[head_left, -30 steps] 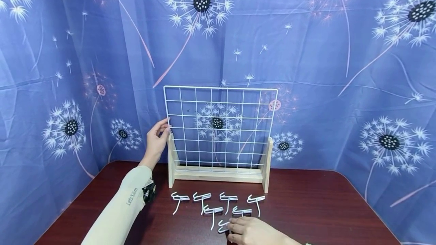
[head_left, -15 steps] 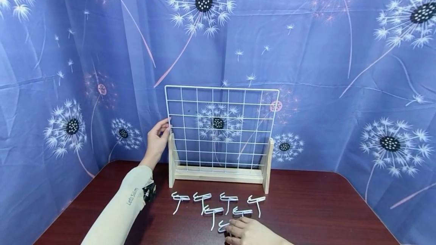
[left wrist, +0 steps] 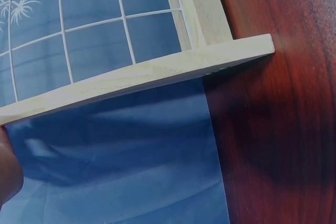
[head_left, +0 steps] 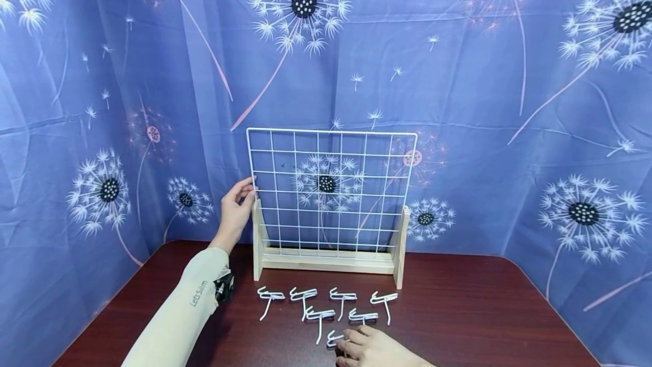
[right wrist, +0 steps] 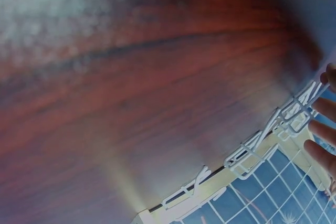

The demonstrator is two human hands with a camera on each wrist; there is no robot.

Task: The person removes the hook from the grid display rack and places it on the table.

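Observation:
A white wire grid panel (head_left: 331, 131) stands upright in a pale wooden stand (head_left: 328, 265) on the table. At its left edge, my left hand (head_left: 234, 214) pinches the panel's frame just above the wooden upright, thumb in front. In the left wrist view, that upright (left wrist: 157, 71) crosses the picture and only a bit of the hand shows at the left edge. My right hand (head_left: 374, 347) lies over the nearest white wire hook (head_left: 333, 337), covering most of it. In the right wrist view, its fingers (right wrist: 321, 155) look spread and fairly straight, beside the hooks.
Several more white wire hooks (head_left: 320, 315) lie in loose rows between the stand and the right hand. The dark red-brown table (head_left: 474, 310) has rounded back corners. A blue curtain (head_left: 458, 84) with dandelion prints hangs behind and to both sides.
My right hand has shifted slightly left, covering more of the nearest hook. My left hand keeps its place at the panel's edge.

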